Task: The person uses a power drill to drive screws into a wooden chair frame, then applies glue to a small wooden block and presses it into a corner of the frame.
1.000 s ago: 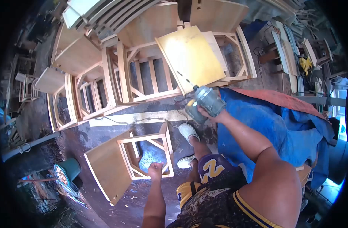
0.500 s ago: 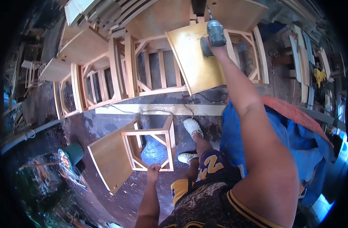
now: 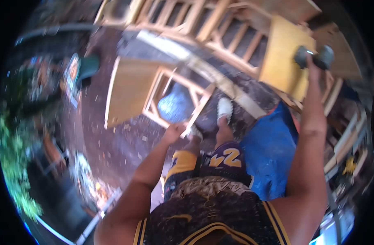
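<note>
My left hand point(image 3: 175, 131) is closed on the corner of a wooden chair frame point(image 3: 154, 94). The frame's seat opening has diagonal corner braces, and a broad plywood panel point(image 3: 129, 92) extends from it to the left. Over on the right, my right hand point(image 3: 314, 68) is wrapped around the handle of a cordless drill point(image 3: 326, 55), blurred by motion. Behind the drill, overlapping it in this view, a yellowish board point(image 3: 281, 57) rests on a row of similar frames.
More unfinished wooden frames point(image 3: 232, 57) line the back. A long pale plank point(image 3: 166, 45) lies on the floor before them. Blue tarp point(image 3: 268, 151) covers something at my right leg. A green bucket point(image 3: 89, 66) stands at left, and wood strips point(image 3: 346, 139) lie far right.
My view has turned, so the scene appears rotated. The held chair frame now sits at an angle, closer to my feet. The drill shows lower and farther right, still in my right hand.
</note>
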